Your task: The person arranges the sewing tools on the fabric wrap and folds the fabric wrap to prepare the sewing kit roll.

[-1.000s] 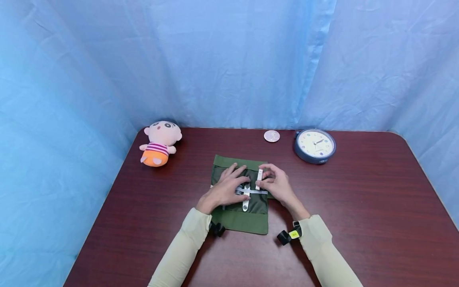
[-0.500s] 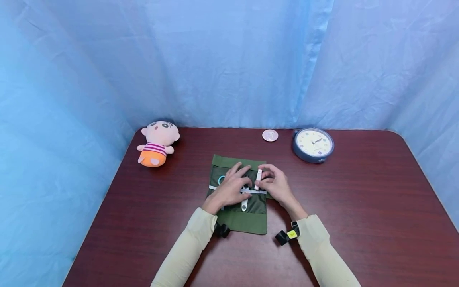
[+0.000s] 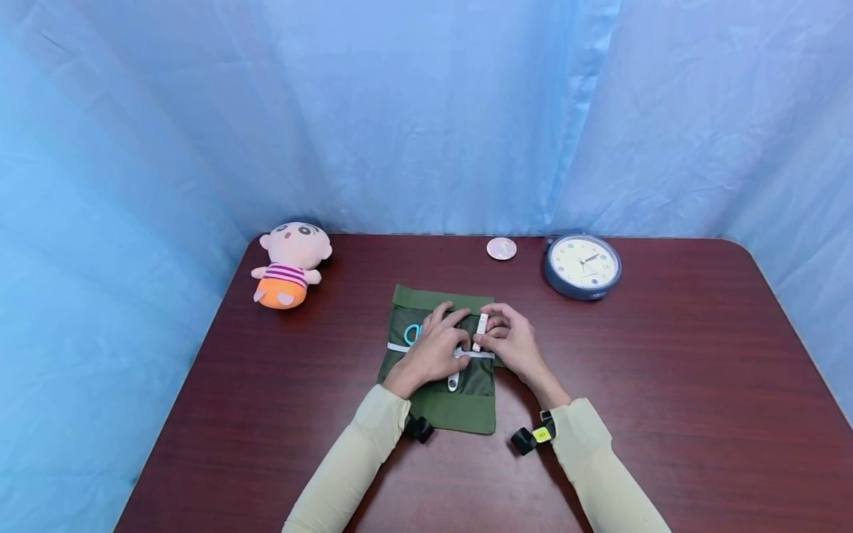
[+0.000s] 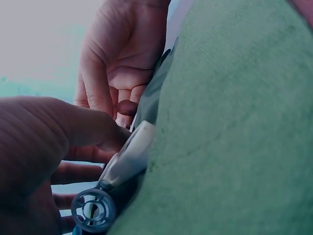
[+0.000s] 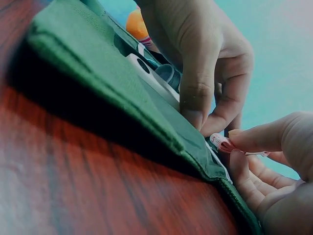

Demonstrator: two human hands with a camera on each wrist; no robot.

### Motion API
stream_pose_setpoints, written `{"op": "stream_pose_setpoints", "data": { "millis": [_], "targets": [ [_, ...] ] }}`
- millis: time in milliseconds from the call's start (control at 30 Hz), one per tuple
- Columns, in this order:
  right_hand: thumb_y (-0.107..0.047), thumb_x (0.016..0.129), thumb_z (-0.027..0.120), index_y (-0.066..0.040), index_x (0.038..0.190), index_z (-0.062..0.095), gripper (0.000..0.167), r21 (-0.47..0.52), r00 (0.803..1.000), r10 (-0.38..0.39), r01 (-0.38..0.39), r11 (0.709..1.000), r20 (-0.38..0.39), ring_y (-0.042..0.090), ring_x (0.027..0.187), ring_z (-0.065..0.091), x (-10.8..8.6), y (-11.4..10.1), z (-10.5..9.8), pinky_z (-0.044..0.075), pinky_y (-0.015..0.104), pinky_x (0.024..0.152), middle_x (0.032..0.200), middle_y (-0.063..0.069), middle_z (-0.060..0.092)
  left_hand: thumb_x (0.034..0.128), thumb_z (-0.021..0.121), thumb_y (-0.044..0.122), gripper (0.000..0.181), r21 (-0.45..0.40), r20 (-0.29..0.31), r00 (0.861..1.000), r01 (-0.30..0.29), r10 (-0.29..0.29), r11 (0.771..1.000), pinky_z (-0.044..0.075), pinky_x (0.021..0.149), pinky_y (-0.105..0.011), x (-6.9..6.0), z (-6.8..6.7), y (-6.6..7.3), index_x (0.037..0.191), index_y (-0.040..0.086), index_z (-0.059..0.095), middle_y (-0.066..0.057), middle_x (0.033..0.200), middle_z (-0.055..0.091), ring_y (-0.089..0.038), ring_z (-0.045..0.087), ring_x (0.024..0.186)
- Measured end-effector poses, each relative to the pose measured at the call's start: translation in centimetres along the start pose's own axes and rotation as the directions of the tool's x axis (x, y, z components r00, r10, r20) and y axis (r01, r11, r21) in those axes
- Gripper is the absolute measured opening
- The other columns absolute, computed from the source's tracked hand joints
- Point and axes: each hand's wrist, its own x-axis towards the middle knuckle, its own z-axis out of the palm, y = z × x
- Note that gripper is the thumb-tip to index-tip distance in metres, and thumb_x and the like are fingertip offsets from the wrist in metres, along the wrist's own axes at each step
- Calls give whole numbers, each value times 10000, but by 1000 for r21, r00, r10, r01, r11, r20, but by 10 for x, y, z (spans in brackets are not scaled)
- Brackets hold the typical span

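Here | white strip (image 3: 480,333): between hands (image 3: 435,354), right (image 3: 516,342) pinching | green pouch (image 3: 453,411): beneath

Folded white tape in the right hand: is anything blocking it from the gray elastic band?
Nothing visible: the lower end of the folded white tape is right by the elastic band. The left hand is beside the tape, not between them.

Left fingers (image 3: 457,317) bent, right fingers (image 5: 264,136) pinching, forearms (image 3: 340,459) angled inward
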Motion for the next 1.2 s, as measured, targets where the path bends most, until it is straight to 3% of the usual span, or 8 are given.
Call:
{"op": "stream_pose_setpoints", "data": {
  "millis": [367,567,867,1200],
  "targets": [
    [91,785,759,71,1158,545,431,-41,999,-12,10,999,-49,-17,660,615,1,1,0,522,145,613,873,98,632,862,747,168,77,-92,-33,999,-18,15,996,367,1130,-574,1,1,-4,800,134,717,-106,1519,506,-384,353,1446],
    [91,761,778,30,1035,519,382,-80,998,-25,20,997,-62,-11,677,653,0,1,1,543,165,614,867,54,654,851,755,177,74,-79,-59,998,-33,28,996,370,1124,-548,0,3,-5,790,151,723,-82,1500,526,-347,373,1422],
    [85,752,804,32,996,519,379,-108,997,-66,62,992,-29,40,657,640,-3,1,3,514,166,583,932,240,680,861,740,173,74,-51,-93,995,-51,46,997,334,1163,-539,-2,8,-6,789,160,729,-71,1481,543,-330,375,1420],
    [104,730,804,3,932,525,359,-157,993,-120,117,981,-13,2,606,619,-1,2,1,510,169,572,824,166,667,850,752,182,60,-31,-112,992,-61,57,998,344,1153,-543,-3,8,-6,796,159,742,-64,1462,562,-327,387,1408]
  ]
}}
